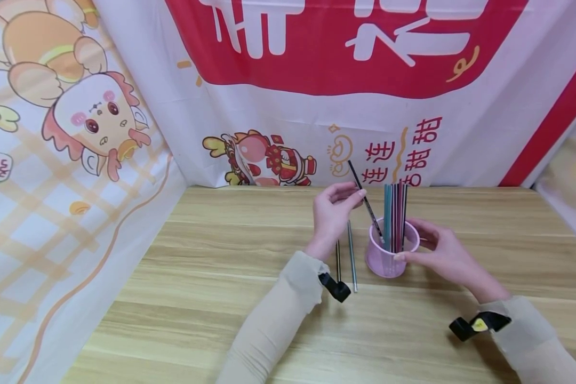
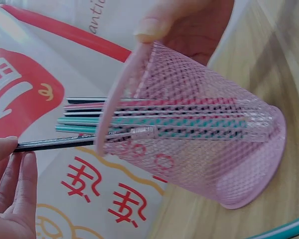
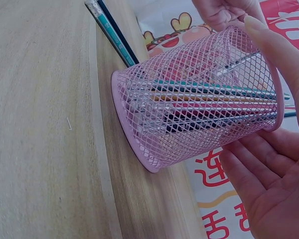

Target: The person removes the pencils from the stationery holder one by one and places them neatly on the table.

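My left hand (image 1: 335, 212) pinches a black pencil (image 1: 358, 184) near its upper part. That pencil slants down into a pink mesh pen holder (image 1: 386, 266), its eraser end inside the rim, as the left wrist view also shows. Several pencils in teal, pink and black (image 1: 394, 213) stand upright together in the holder. My right hand (image 1: 444, 253) grips the holder by its rim from the right, with the thumb (image 3: 256, 31) on the near side and the fingers behind. The holder stands on the wooden table.
Left of the holder, a teal pencil (image 1: 352, 261) and a dark pencil (image 1: 338, 261) lie on the wooden table (image 1: 211, 298), close to my left wrist. A printed cloth (image 1: 278, 117) hangs behind the table's back edge, and another (image 1: 77, 224) lines the left side.
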`<state>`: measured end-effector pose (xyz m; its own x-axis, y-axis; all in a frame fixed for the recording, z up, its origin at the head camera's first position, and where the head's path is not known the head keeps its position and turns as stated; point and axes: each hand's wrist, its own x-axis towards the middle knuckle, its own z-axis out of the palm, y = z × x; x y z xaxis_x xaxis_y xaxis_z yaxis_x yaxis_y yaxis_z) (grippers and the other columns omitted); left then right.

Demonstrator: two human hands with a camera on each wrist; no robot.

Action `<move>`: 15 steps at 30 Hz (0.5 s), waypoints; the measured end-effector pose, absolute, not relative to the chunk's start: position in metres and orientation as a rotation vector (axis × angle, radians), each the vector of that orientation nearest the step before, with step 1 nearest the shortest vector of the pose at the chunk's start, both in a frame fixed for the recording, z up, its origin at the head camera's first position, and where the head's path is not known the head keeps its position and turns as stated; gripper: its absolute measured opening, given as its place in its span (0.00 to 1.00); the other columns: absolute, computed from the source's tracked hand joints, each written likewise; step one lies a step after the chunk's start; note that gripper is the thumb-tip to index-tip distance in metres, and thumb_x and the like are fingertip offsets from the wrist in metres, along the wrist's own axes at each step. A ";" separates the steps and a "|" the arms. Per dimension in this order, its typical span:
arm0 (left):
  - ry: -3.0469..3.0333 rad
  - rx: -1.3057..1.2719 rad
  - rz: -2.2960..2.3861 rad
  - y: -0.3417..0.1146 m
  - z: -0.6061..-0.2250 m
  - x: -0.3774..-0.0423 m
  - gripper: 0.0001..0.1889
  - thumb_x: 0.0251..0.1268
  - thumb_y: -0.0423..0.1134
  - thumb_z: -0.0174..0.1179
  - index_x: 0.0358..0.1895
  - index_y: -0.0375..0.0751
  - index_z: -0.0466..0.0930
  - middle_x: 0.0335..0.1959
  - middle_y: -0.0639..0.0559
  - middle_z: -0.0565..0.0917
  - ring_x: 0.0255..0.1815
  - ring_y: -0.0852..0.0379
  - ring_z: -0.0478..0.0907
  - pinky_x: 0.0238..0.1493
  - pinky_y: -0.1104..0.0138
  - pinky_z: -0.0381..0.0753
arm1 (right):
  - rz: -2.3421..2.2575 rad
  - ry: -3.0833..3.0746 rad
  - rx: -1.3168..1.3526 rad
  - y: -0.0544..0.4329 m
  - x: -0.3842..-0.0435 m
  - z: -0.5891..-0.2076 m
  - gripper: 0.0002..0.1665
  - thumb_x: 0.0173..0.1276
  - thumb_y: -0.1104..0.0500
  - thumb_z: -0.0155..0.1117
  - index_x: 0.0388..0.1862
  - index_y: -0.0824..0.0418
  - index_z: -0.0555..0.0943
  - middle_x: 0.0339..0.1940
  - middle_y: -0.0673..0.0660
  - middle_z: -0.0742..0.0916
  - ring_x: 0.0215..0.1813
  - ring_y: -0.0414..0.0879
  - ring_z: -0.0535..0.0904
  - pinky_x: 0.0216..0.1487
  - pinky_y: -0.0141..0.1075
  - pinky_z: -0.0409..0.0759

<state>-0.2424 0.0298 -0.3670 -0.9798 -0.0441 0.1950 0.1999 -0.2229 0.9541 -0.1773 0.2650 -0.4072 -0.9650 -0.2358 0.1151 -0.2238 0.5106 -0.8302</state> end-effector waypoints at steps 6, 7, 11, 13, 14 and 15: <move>-1.792 -0.209 -2.343 0.022 -0.358 -0.242 0.12 0.60 0.31 0.73 0.47 0.38 0.86 0.40 0.49 0.88 0.41 0.52 0.87 0.46 0.64 0.88 | -1.479 2.720 -0.402 0.266 -0.177 -0.407 0.52 0.61 0.51 0.80 0.77 0.68 0.64 0.71 0.69 0.74 0.67 0.64 0.74 0.60 0.24 0.75; -1.778 -0.221 -2.343 0.020 -0.357 -0.242 0.12 0.60 0.31 0.73 0.47 0.38 0.86 0.40 0.49 0.88 0.41 0.51 0.87 0.46 0.63 0.88 | -1.478 2.721 -0.399 0.266 -0.177 -0.407 0.52 0.61 0.51 0.80 0.77 0.68 0.64 0.71 0.69 0.74 0.67 0.64 0.74 0.59 0.21 0.74; -1.728 -0.260 -2.338 0.013 -0.352 -0.243 0.12 0.60 0.30 0.73 0.47 0.36 0.86 0.40 0.46 0.88 0.41 0.50 0.86 0.46 0.62 0.88 | -1.497 2.718 -0.403 0.266 -0.177 -0.407 0.53 0.61 0.52 0.81 0.77 0.69 0.64 0.71 0.70 0.75 0.67 0.64 0.75 0.56 0.17 0.72; -1.710 -0.275 -2.336 0.010 -0.350 -0.243 0.12 0.60 0.30 0.73 0.47 0.35 0.86 0.40 0.46 0.88 0.42 0.49 0.86 0.46 0.62 0.88 | -1.508 2.714 -0.405 0.265 -0.177 -0.407 0.53 0.60 0.53 0.81 0.77 0.69 0.64 0.70 0.70 0.75 0.66 0.63 0.75 0.56 0.17 0.72; -1.704 -0.277 -2.335 0.008 -0.349 -0.243 0.13 0.60 0.30 0.73 0.47 0.34 0.86 0.40 0.45 0.88 0.42 0.49 0.86 0.47 0.61 0.88 | -1.517 2.710 -0.407 0.265 -0.176 -0.407 0.52 0.60 0.53 0.81 0.76 0.69 0.64 0.70 0.70 0.75 0.66 0.63 0.75 0.56 0.17 0.72; -1.698 -0.282 -2.333 0.006 -0.348 -0.243 0.13 0.60 0.30 0.73 0.47 0.34 0.86 0.41 0.45 0.88 0.42 0.49 0.86 0.47 0.61 0.88 | -1.518 2.708 -0.404 0.265 -0.176 -0.407 0.52 0.60 0.53 0.81 0.76 0.69 0.64 0.70 0.70 0.75 0.66 0.63 0.75 0.56 0.17 0.72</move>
<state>-0.2428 0.0064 -0.3481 -0.9523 -0.0806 0.2943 0.3049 -0.2949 0.9056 -0.1763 0.2654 -0.4069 -0.9666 -0.2285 0.1161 -0.2183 0.4964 -0.8402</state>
